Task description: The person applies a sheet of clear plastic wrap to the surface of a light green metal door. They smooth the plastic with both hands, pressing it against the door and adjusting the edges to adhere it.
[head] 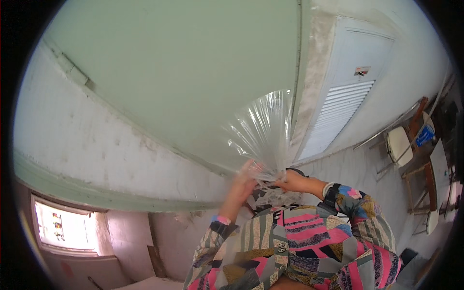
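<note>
A clear plastic bag (266, 134) fans out upward in front of me, its lower part gathered into folds between my hands. My right hand (291, 181) grips the gathered plastic from the right side. On the left, my left hand (244, 185) is at the bunched plastic, slightly blurred, with some fingers behind the film. More crumpled clear plastic (277, 197) hangs below both hands, close to the patterned shirt. A dark strap is around each of my wrists.
A pale green surface (181, 72) fills the area ahead. A louvred white door (344, 105) stands at right. Farther right are chairs (399, 145), tables and a blue container (425, 136). A window (63, 226) is at lower left.
</note>
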`<state>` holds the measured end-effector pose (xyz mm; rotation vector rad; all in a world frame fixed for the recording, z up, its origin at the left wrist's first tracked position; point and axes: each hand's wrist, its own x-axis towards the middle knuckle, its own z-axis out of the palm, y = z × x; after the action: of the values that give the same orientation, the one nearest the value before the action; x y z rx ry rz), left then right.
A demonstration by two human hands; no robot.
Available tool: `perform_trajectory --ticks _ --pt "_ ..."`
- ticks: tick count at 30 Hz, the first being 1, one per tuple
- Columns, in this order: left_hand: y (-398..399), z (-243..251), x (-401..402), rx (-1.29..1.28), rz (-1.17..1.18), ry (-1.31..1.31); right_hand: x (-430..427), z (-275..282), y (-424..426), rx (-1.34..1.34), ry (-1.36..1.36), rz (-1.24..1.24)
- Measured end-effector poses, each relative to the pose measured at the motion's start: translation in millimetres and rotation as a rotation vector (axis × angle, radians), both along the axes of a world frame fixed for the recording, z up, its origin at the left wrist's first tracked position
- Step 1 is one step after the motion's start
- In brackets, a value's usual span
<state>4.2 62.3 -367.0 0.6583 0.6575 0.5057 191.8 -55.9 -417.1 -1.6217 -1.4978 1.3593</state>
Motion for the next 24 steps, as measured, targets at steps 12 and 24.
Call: perform_trajectory --ticks 12,24 --pt "-6 -22 32 0.206 -0.23 0.1 99 -5 26 -0.045 0.699 -0.52" --pt "24 6 -43 0.436 -0.286 0.514 95 39 124 0.243 0.753 -0.788"
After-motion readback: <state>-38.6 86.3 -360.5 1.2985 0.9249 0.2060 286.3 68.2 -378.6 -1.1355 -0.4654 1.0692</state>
